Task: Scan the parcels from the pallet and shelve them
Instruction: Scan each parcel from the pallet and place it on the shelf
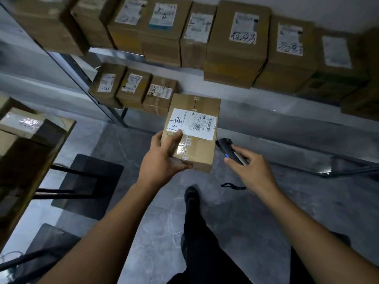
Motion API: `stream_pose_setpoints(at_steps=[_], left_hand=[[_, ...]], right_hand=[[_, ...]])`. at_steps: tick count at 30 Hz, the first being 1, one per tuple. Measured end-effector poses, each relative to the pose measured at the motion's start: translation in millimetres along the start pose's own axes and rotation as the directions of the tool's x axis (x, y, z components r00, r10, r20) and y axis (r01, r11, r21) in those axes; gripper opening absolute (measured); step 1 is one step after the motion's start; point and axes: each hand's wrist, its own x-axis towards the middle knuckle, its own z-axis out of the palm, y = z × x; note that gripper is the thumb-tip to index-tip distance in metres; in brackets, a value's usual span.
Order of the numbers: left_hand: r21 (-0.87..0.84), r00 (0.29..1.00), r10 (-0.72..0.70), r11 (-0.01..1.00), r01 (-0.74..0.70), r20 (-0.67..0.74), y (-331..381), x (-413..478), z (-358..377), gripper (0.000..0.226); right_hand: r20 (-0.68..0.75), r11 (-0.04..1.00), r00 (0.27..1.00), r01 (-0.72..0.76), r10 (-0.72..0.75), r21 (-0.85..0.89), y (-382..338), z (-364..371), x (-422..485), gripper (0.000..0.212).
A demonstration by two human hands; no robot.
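Note:
My left hand (164,158) grips a brown cardboard parcel (196,146) by its near left corner, thumb on top next to the white shipping label (192,124). The label faces up and shows handwriting, a QR code and a barcode. My right hand (252,171) holds a black handheld scanner (227,150) just right of the parcel, its head pointing toward the label end. A black wrist strap (231,186) dangles below that hand.
A metal shelf unit (190,69) ahead carries several labelled cardboard boxes on an upper level (235,46) and three on a lower level (133,89). Stacked parcels (26,140) stand at the left over a dark frame. My dark-trousered leg and shoe (191,197) are on the grey floor.

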Motion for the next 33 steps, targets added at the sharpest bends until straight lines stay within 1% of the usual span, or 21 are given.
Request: stream_pose_setpoints(at_steps=[7, 10, 15, 21, 25, 27, 30, 33], left_hand=[[0.031, 0.997, -0.045, 0.999, 0.044, 0.057, -45.1, 71.5, 12.7, 0.108], [0.038, 0.994, -0.061, 0.998, 0.058, 0.090, -69.7, 104.5, 21.2, 0.109], [-0.013, 0.991, -0.041, 0.999, 0.043, 0.127, -112.5, 153.9, 47.3, 0.106], [-0.019, 0.990, -0.017, 1.000, 0.020, 0.142, -166.4, 214.1, 82.8, 0.105], [0.017, 0.990, 0.043, 0.999, -0.046, 0.131, -193.9, 253.2, 105.7, 0.104], [0.058, 0.990, 0.034, 0.997, -0.042, 0.133, -207.3, 270.2, 120.1, 0.105], [0.096, 0.989, 0.006, 0.995, -0.020, 0.146, -223.9, 287.6, 143.1, 0.106], [0.204, 0.994, 0.009, 0.978, -0.032, 0.112, -234.0, 300.7, 163.8, 0.106]], right_hand=[[0.070, 0.998, 0.996, -0.048, 0.046, 0.034, -6.9, 37.1, 76.5, 0.050], [0.102, 0.999, 0.994, -0.046, 0.048, -0.030, -6.8, 50.8, 109.6, 0.051], [0.125, 0.986, 0.986, -0.089, 0.107, -0.141, 2.5, 78.6, 164.7, 0.050], [0.016, 0.969, 0.994, -0.102, 0.108, -0.226, 21.0, 126.4, 222.3, 0.055], [-0.068, 0.973, 0.994, -0.101, 0.089, -0.207, 37.8, 154.2, 252.3, 0.047], [-0.078, 0.976, 0.993, -0.106, 0.093, -0.189, 50.9, 167.0, 268.1, 0.046], [-0.083, 0.977, 0.987, -0.152, 0.140, -0.150, 71.0, 183.6, 290.3, 0.049], [-0.070, 0.977, 0.987, -0.151, 0.142, -0.147, 87.9, 196.9, 309.7, 0.049]])
